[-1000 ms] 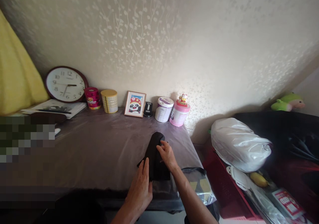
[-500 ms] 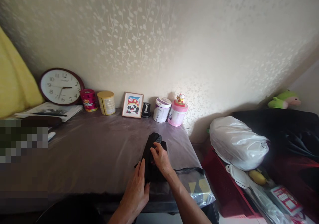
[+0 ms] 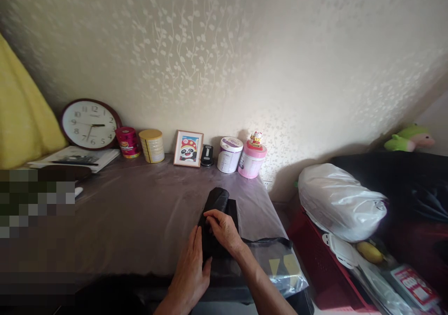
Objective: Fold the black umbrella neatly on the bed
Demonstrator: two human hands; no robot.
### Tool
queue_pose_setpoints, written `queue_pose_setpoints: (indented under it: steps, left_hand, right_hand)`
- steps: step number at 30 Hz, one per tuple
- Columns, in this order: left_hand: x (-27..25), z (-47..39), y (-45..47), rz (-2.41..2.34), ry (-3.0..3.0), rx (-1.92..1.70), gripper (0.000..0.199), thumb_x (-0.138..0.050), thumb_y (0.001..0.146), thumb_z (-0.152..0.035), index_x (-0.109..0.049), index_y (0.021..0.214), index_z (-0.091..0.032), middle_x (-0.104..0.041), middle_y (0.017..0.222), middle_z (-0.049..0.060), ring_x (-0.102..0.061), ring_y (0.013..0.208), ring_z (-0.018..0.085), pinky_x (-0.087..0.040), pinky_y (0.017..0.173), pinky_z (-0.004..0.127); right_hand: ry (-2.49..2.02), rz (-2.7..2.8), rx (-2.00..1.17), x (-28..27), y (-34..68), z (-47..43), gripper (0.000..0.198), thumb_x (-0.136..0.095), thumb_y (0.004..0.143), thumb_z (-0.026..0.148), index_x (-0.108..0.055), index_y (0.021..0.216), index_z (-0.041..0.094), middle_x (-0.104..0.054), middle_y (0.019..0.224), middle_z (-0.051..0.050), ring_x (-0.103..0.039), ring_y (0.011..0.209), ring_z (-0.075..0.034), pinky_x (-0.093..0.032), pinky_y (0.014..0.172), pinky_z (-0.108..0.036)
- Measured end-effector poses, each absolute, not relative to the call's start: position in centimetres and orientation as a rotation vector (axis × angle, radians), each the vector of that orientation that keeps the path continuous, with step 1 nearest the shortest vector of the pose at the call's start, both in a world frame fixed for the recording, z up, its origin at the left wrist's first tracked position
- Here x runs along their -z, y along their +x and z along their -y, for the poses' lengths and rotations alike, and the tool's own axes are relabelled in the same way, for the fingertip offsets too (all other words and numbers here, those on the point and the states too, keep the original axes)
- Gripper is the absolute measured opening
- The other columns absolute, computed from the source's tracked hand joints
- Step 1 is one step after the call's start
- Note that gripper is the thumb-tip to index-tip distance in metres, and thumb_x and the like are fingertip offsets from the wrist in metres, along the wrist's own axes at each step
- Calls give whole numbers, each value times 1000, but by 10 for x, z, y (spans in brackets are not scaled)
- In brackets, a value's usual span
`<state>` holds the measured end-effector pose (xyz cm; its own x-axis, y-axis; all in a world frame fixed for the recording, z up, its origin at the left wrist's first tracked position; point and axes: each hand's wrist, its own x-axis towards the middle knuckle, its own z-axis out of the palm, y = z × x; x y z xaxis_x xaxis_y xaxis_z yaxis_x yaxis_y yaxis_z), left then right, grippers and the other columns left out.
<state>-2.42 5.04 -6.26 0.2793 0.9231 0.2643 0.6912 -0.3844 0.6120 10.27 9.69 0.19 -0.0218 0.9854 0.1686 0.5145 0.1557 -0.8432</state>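
Note:
A long black fabric bundle [image 3: 216, 198], rolled or folded, lies near the table's front edge. Flat black cloth [image 3: 232, 210] shows along its right side, and a black strap [image 3: 269, 241] trails off to the right. My left hand [image 3: 191, 259] rests against the bundle's near left side, its fingers straight and its thumb apart at the near end. Over the top of the bundle, my right hand [image 3: 224, 228] pinches the black fabric between thumb and fingertips. What exactly sits in that pinch is partly hidden by the fingers.
Along the wall stand a clock [image 3: 91, 124], a red can [image 3: 127, 142], a yellow-lidded can [image 3: 151, 146], a framed panda picture [image 3: 188, 148] and two tubs, one white [image 3: 229, 155], one pink [image 3: 251, 161]. A red basket [image 3: 325, 263] and white plastic bag [image 3: 339, 200] are right of the table [image 3: 140, 221].
My right hand has slid nearer and slightly left along the bundle, its fingers closer together. The left hand stays against the bundle's side. The view has shifted slightly.

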Motion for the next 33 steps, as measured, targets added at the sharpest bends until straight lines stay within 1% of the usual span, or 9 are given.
queue_pose_setpoints:
  steps: [3,8,10,15,20,23,27,30,33]
  left_hand:
    - [58,-50,-24,-1428,2144,-881,66,-36,80,-20,-9,139,-13,-35,138,18,-37,129,29,-38,102,48]
    - [43,-47,-25,-1329,2043,-940,80,-39,77,-13,8,141,-23,-25,146,11,-31,133,24,-35,105,45]
    - [40,-47,-25,-1328,2047,-934,79,-40,77,-13,5,141,-25,-25,147,10,-31,132,24,-35,104,45]
    - [42,-47,-25,-1361,2069,-918,73,-40,77,-14,-6,141,-24,-40,135,11,-36,129,27,-38,101,48]
    - [53,-49,-24,-1377,2075,-964,73,-39,77,-13,-4,140,-24,-36,139,11,-37,129,25,-37,102,49]
    - [61,-50,-25,-1383,2117,-954,67,-38,78,-15,-10,139,-20,-37,138,14,-36,129,27,-37,102,49]
    - [68,-50,-25,-1396,2133,-972,62,-37,79,-16,-16,137,-16,-39,137,16,-40,127,27,-38,101,48]
    - [72,-50,-24,-1420,2144,-999,62,-37,79,-16,-17,137,-15,-40,137,16,-41,126,27,-38,102,47]
    - [75,-49,-24,-1416,2157,-1000,64,-37,79,-15,-14,139,-17,-38,139,14,-39,128,26,-38,102,46]
  right_hand:
    - [-1453,1675,-779,-4,102,-95,26,-43,83,22,-66,96,22,-66,74,2,-59,56,-10,-47,58,-21]
    - [-1430,1749,-743,-10,101,-85,27,-45,82,17,-63,100,23,-69,78,3,-63,64,-12,-48,65,-22]
    - [-1426,1756,-750,-11,100,-82,27,-46,81,17,-61,102,24,-70,82,3,-65,69,-13,-48,68,-24]
    - [-1409,1700,-903,-11,99,-81,29,-49,78,16,-55,106,22,-70,81,2,-65,66,-13,-50,67,-25]
    - [-1313,1634,-1055,-7,100,-83,27,-49,80,20,-52,106,22,-64,78,3,-62,57,-9,-50,57,-21]
    - [-1295,1640,-1003,-6,101,-82,26,-48,82,21,-53,108,21,-60,79,3,-60,54,-8,-48,52,-20]
    - [-1276,1865,-568,-9,107,-82,20,-46,87,21,-62,100,21,-65,90,-3,-63,80,-14,-50,77,-29]
    - [-1224,2038,-284,-6,114,-88,22,-47,89,22,-63,103,22,-66,105,-6,-54,109,-19,-38,98,-39]
    - [-1257,2135,-183,3,121,-102,27,-45,91,24,-59,113,23,-63,116,-6,-44,122,-19,-27,106,-45]
